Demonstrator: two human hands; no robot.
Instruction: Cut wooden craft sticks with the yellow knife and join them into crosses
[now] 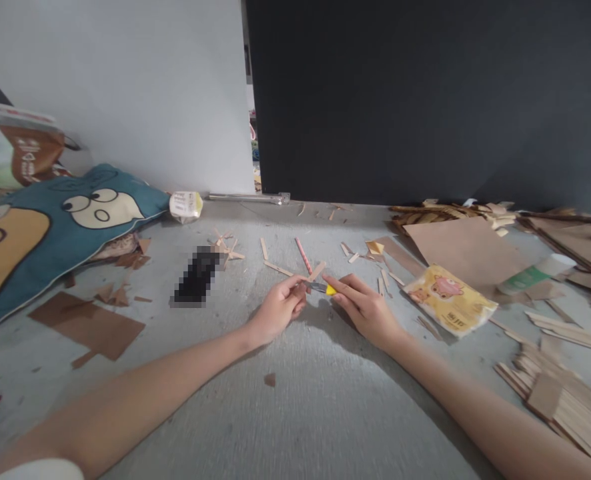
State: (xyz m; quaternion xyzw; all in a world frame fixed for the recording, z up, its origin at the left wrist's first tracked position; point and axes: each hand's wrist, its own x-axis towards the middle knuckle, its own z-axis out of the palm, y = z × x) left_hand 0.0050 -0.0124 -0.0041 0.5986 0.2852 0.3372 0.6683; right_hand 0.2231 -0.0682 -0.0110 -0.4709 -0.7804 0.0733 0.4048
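Observation:
My right hand [368,310] is closed round a yellow utility knife [330,290], its metal blade [316,286] pointing left to my left fingertips. My left hand [279,308] is pinched on a short wooden stick [317,271], which slants up just behind the blade. Fingers and blade hide the stick's lower end. Just beyond my hands lie a red-and-white striped stick [303,255] and thin wooden strips [277,268] on the grey surface. Farther left is a small build of crossed wooden sticks [231,251].
A blurred-out black object [195,277], brown cardboard [89,325] and a blue cartoon cushion [75,227] lie left. Rightward are a yellow packet [451,300], a green-and-white tube [535,275], cardboard sheets [468,243] and stacked wooden strips [558,390]. A dark panel [425,100] stands behind.

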